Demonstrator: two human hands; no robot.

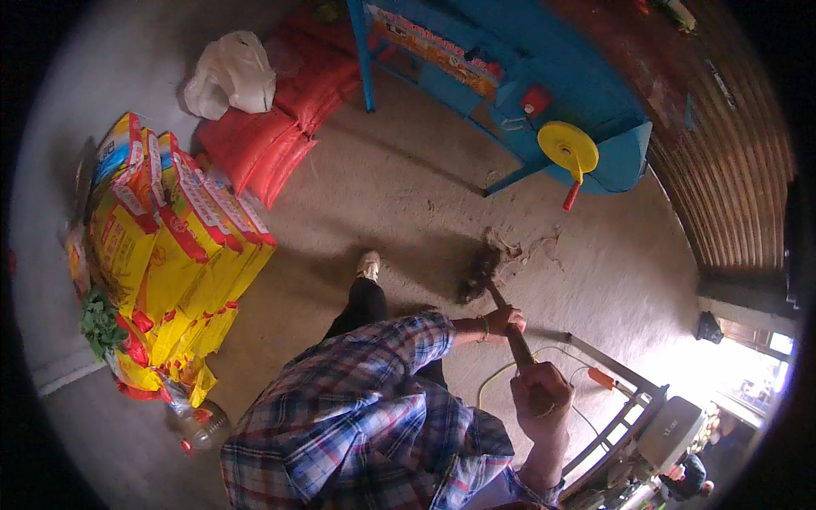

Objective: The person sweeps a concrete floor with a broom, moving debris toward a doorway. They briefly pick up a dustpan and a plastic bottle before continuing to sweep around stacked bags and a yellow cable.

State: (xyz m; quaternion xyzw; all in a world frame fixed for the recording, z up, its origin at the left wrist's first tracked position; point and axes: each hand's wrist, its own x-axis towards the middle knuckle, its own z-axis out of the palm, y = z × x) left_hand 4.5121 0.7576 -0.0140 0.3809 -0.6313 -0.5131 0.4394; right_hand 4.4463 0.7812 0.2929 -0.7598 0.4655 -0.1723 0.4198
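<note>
A broom with a wooden handle point(519, 347) slants up and left from my hands to its dark head point(481, 274), which rests on the concrete floor. Lower on the shaft, my left hand point(505, 322) grips it and wears a bracelet. My right hand point(542, 392) is closed around the handle's upper end, nearer my body. Light, stringy debris point(510, 252) lies on the floor against the far side of the broom head. Both arms are in plaid shirt sleeves, partly rolled back.
Yellow and red sacks point(185, 255) stand at left beside a plastic bottle point(207, 427). Red sacks point(261, 146) carry a white bag point(233, 76). A blue machine point(446, 92) with a yellow crank wheel point(567, 146) stands ahead. A metal frame point(612, 363) and cable point(488, 382) are at right.
</note>
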